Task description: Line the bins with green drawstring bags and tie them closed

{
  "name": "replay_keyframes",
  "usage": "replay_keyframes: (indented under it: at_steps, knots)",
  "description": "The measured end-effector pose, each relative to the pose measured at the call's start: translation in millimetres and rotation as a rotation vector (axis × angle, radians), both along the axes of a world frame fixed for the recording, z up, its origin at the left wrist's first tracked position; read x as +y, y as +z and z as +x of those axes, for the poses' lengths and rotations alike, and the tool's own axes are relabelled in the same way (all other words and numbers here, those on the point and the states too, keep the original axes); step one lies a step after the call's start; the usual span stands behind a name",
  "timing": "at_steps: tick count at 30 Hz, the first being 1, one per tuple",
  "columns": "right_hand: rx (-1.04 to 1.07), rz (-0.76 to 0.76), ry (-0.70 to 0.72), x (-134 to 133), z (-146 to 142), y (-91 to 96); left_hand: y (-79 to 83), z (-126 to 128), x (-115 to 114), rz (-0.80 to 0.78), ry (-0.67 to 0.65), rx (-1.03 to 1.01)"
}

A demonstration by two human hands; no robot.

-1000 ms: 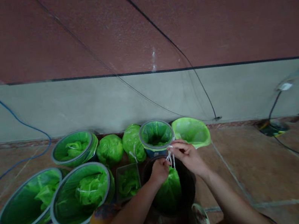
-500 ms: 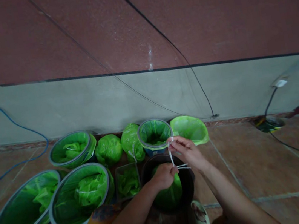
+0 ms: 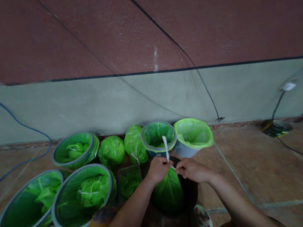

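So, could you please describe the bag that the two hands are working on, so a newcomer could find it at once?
At the foot of the grey wall stands a cluster of green-lined bins; nearest the person is a black bin. The green bag sits in it, under the left hand and right hand. Alone among them, it has both hands pinching its white drawstring.

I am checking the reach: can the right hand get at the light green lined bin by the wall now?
Probably yes: the bin stands just beyond the right hand with nothing between them. But its fingers pinch the white drawstring of the green bag.
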State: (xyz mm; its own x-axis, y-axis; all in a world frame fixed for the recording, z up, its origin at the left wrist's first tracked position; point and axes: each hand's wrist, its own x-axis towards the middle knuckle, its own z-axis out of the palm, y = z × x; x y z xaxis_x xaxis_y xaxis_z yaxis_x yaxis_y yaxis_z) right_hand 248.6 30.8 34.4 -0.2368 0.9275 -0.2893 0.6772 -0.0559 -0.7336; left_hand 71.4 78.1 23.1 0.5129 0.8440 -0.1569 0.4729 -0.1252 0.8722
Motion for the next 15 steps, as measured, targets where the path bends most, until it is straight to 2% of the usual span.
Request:
replay_keyframes:
  at_steps: [2, 4, 5, 7, 11, 15]
  knots:
    - [-0.003, 0.040, -0.039, 1.3, 3.0, 1.4, 6.6, -4.2, 0.5, 0.168, -0.109, 0.073]
    - [0.025, 0.135, -0.149, 4.9, 4.3, 3.4, 14.3, -8.4, -0.2, 0.327, -0.203, 0.107]
    - [0.074, 0.173, -0.191, 7.0, 3.5, 4.7, 18.1, -10.3, -0.8, 0.389, -0.245, 0.106]
    - [0.234, 0.196, -0.189, 10.1, -0.7, 7.1, 24.6, -13.3, -2.0, 0.475, -0.307, 0.091]
    - [0.501, 0.086, -0.079, 10.6, -13.7, 7.5, 32.7, -15.2, -3.8, 0.565, -0.327, 0.092]
    - [0.568, 0.029, -0.125, 8.0, -17.6, 8.0, 35.6, -14.0, -8.0, 0.687, -0.287, 0.188]
